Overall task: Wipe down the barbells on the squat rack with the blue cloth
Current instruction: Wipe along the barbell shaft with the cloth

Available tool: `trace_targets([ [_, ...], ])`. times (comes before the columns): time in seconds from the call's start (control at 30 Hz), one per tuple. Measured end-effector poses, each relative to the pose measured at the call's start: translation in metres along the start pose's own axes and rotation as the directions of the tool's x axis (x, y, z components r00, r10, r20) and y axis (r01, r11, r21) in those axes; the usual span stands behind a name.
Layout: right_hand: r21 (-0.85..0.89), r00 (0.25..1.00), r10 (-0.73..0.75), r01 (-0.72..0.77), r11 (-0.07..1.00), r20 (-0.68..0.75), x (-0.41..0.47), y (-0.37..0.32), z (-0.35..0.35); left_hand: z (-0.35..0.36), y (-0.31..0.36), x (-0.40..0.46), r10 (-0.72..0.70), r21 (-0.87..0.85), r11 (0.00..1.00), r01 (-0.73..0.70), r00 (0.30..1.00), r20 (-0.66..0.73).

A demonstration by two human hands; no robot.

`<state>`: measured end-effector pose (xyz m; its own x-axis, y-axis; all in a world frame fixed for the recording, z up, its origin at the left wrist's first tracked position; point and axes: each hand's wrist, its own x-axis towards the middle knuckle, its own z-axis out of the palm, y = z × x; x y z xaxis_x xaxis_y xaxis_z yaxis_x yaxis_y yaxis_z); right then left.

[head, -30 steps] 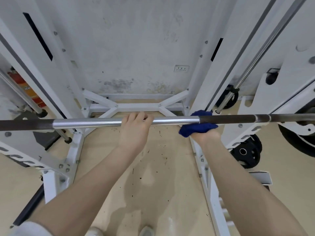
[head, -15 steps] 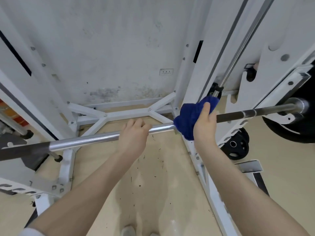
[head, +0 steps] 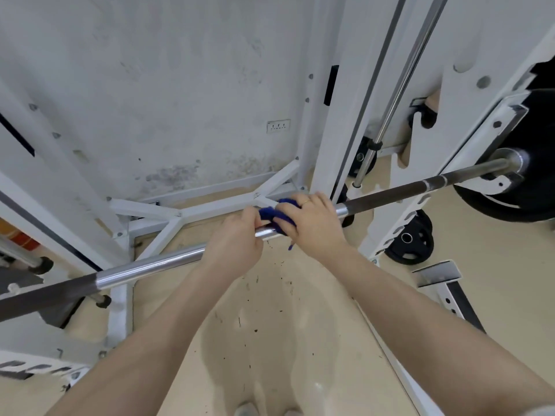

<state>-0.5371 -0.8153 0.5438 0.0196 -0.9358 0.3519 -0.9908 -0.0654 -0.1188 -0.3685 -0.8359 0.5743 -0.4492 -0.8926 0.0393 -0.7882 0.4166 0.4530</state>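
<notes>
Both hands grip the barbell (head: 156, 262) side by side — the right hand (head: 313, 225) presses the blue cloth (head: 274, 216) onto it, the left hand (head: 237, 243) touching the cloth.

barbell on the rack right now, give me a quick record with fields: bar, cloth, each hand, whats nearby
bar: long steel barbell, shiny chrome middle, dark ends, running lower left to upper right
cloth: bunched dark blue cloth pressed onto the chrome part
right hand: right hand closed over the cloth on the bar, thin ring on one finger
left hand: left hand gripping the bar beside the cloth, fingertips touching it
frame: white steel squat rack around the bar
nearby: small black weight plate by the rack's right foot
floor: beige floor with dark specks
</notes>
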Motion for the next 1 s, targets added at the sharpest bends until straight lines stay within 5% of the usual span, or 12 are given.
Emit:
trace_targets([
  [0.1,0.102,0.904,0.425,-0.418,0.903,-0.053,0.0,0.046,-0.008,-0.001,0.0,0.0,0.007,-0.016,1.0,-0.007,1.0,0.023],
  [0.17,0.1,0.853,0.511,-0.502,0.859,-0.105,0.0,0.047,-0.007,0.0,0.0,-0.001,0.013,-0.023,1.0,-0.012,1.0,0.019],
  [0.3,0.081,0.954,0.251,-0.241,0.967,-0.162,-0.007,-0.007,0.002,0.003,-0.001,-0.002,0.045,-0.041,0.998,-0.046,0.999,-0.014],
  [0.37,0.19,0.987,0.091,-0.064,0.98,-0.136,-0.017,-0.04,0.007,0.003,0.0,-0.001,0.042,-0.084,0.996,-0.044,0.999,-0.024],
  [0.43,0.444,0.997,0.075,-0.054,0.894,-0.029,-0.02,-0.054,0.001,-0.001,0.002,-0.002,-0.01,-0.146,0.989,0.002,0.998,-0.057],
  [0.5,0.811,0.937,0.277,-0.327,0.485,0.212,-0.021,-0.049,-0.022,-0.005,0.003,-0.005,-0.03,-0.216,0.976,0.003,0.993,-0.118],
  [0.57,0.879,0.79,0.438,-0.477,-0.002,0.43,-0.021,-0.026,-0.037,-0.009,0.008,-0.005,0.013,-0.252,0.966,-0.055,0.986,-0.165],
  [0.63,0.852,0.694,0.495,-0.449,-0.271,0.523,-0.023,-0.004,-0.041,-0.01,0.018,-0.005,0.047,-0.342,0.936,-0.09,0.99,-0.133],
  [0.7,0.816,0.674,0.462,-0.439,-0.377,0.576,-0.027,0.002,-0.046,-0.008,0.031,-0.005,0.069,-0.487,0.871,-0.065,0.998,-0.012],
  [0.8,0.8,0.695,0.402,-0.474,-0.368,0.596,-0.033,0.023,-0.058,0.009,0.06,-0.003,0.139,-0.595,0.803,-0.026,0.98,0.145],
  [0.87,0.853,0.738,0.427,-0.455,-0.255,0.522,-0.034,0.047,-0.071,0.023,0.078,0.002,0.137,-0.544,0.838,-0.023,0.976,0.169],
  [1.0,0.785,0.811,0.477,-0.523,0.332,0.338,-0.039,0.105,-0.091,0.041,0.111,0.02,0.137,-0.432,0.901,-0.045,0.973,0.184],
])
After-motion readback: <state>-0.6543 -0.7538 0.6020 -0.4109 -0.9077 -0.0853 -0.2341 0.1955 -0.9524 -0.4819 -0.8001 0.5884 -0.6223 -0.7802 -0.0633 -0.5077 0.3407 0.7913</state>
